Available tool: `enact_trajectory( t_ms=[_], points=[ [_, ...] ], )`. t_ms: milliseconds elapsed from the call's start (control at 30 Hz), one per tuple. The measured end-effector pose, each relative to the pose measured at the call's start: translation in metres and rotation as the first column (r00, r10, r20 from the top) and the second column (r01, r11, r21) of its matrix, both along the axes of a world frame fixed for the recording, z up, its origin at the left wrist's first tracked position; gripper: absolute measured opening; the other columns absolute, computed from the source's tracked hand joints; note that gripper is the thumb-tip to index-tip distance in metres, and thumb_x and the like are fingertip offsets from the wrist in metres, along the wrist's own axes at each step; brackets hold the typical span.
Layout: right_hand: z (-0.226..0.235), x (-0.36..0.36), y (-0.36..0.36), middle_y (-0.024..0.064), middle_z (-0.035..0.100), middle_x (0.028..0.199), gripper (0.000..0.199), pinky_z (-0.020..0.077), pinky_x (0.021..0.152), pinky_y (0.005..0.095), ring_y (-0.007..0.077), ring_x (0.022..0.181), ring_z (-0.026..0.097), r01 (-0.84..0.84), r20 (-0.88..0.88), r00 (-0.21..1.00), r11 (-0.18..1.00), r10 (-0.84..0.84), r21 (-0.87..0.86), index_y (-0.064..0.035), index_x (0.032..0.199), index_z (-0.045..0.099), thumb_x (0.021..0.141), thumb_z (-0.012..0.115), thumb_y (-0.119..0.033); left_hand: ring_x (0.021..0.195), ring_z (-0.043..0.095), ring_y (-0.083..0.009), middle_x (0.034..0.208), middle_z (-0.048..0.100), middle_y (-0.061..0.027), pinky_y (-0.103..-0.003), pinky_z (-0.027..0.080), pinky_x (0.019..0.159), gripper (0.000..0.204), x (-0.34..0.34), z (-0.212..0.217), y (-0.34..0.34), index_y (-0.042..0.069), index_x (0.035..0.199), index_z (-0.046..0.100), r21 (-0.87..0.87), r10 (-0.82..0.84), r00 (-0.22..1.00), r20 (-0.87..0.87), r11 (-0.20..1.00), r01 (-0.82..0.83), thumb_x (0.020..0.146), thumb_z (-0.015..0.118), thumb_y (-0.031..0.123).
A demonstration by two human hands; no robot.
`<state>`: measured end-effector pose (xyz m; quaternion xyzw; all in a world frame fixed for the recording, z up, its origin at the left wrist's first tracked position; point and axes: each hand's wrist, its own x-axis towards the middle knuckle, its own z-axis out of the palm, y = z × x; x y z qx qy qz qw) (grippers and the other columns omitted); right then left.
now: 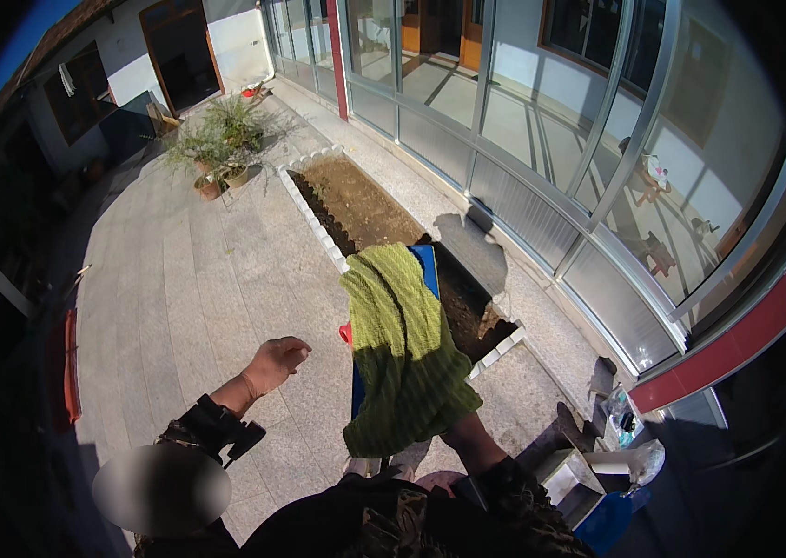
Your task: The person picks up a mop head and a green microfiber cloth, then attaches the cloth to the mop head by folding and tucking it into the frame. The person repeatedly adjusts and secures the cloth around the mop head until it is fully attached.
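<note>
A yellow-green towel [400,344] is draped over a flat blue object [427,271] in front of me. Blue edges show at the towel's upper right and lower left; the rest is covered, so I cannot tell its kind. A small red part [346,333] sticks out at the towel's left side. My left hand [274,365] is held in the air left of the towel, fingers loosely bent and apart, with nothing visible in it. My right hand [469,441] reaches in at the towel's lower right corner, where the cloth hides its fingers.
Beyond the towel lies a soil bed [365,205] edged with white bricks. Potted plants [225,139] stand on the paving farther off. Glazed panels [541,121] run along the right. A pale box [571,488] and a blue container [607,521] sit at lower right.
</note>
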<state>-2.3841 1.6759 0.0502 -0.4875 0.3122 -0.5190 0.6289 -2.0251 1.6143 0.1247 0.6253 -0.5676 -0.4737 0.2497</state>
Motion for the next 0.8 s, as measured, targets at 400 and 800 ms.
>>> enact_trajectory(
  t_ms=[400,800],
  points=[
    [-0.014,-0.006,0.020,0.0137,0.058,0.133,0.041,0.0434,0.104,0.0381,0.0262,0.123,0.054,0.005,-0.436,0.891,0.961,-0.129,-0.275,-0.0033,0.133,0.055,0.095,0.062,-0.015,0.095,0.066,-0.0355,0.101,0.070,-0.0130,-0.042,0.052,0.083,0.028,-0.102,0.053,-0.189,0.015,0.109,0.072,-0.347,-0.106,0.745,0.659,0.836,0.425,0.086,0.065,0.029],
    [-0.046,0.014,0.023,0.0145,0.059,0.131,0.036,0.0415,0.107,0.0450,0.0329,0.124,0.054,-0.011,-0.580,0.703,0.809,-0.411,-0.587,-0.0096,0.126,0.059,0.092,0.062,-0.020,0.080,0.066,-0.0373,0.080,0.065,-0.0207,-0.044,0.051,0.070,0.005,-0.163,0.083,-0.232,0.006,0.084,0.066,-0.611,-0.072,0.883,0.464,0.695,0.378,0.082,0.064,0.009]
  ],
)
